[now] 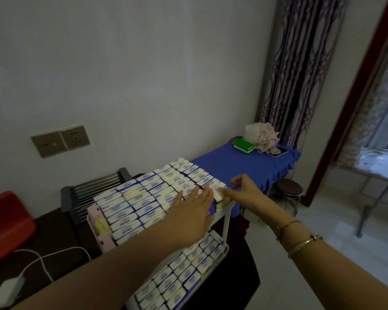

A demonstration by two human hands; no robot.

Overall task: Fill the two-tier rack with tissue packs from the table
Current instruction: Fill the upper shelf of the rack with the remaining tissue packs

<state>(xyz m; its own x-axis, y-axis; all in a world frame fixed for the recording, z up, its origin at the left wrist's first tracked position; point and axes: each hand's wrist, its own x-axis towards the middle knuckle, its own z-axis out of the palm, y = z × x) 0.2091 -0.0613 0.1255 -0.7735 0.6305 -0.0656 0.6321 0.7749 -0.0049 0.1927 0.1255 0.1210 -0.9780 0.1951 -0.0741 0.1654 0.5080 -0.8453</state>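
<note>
White-and-blue tissue packs [143,202] cover the top tier of the white two-tier rack [225,222], laid flat in tight rows, long axes running lower-left to upper-right, labels face up. More packs [184,274] fill the lower tier the same way. Left hand [194,203] open, palm down, flat on the top-tier packs near the right front corner. Right hand [241,189] open, fingers spread, fingertips touching the packs at the rack's right edge; bracelets on that wrist. Blue-clothed table [244,164] just behind the rack, holding a green sponge [244,145] and a crumpled bag [261,136]. Pale wall with sockets [61,139], striped curtain [300,63], round stool [289,191], light floor, dim lighting.
</note>
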